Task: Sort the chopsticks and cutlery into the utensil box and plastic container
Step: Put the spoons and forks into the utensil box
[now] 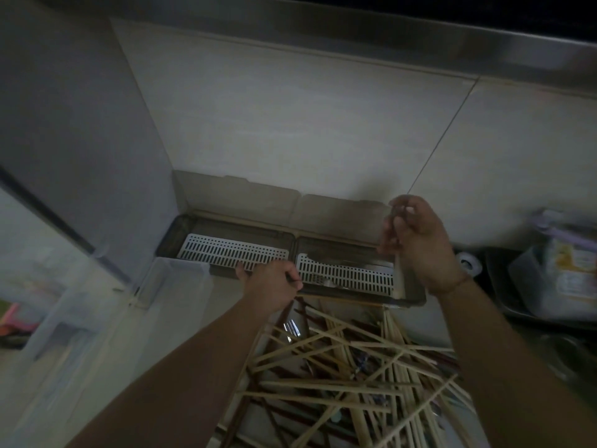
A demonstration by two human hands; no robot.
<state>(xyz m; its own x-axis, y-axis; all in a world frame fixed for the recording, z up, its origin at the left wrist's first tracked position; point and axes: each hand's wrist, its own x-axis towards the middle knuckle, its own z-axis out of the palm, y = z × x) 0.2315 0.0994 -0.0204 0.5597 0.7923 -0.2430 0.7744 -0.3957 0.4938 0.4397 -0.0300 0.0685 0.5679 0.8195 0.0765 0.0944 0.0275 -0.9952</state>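
A dark utensil box [416, 300] with two white slotted trays stands against the tiled wall, its two lids open. My left hand [269, 282] hovers over the divider between the compartments and grips dark chopsticks [286, 313] that trail back toward me. Over the right end of the right compartment, my right hand [418, 242] holds a few pale chopsticks [399, 279] upright, their lower ends in the tray. A tangled pile of pale and dark chopsticks [349, 376] with some metal cutlery lies in front of the box. A clear plastic container [176, 279] stands left of it.
A dark sink at the right holds a clear tub with a purple lid [555, 263]. A round metal fitting [466, 263] sits at the sink's edge. A steel ledge [420, 37] runs along the top of the wall. A grey panel [80, 140] closes off the left side.
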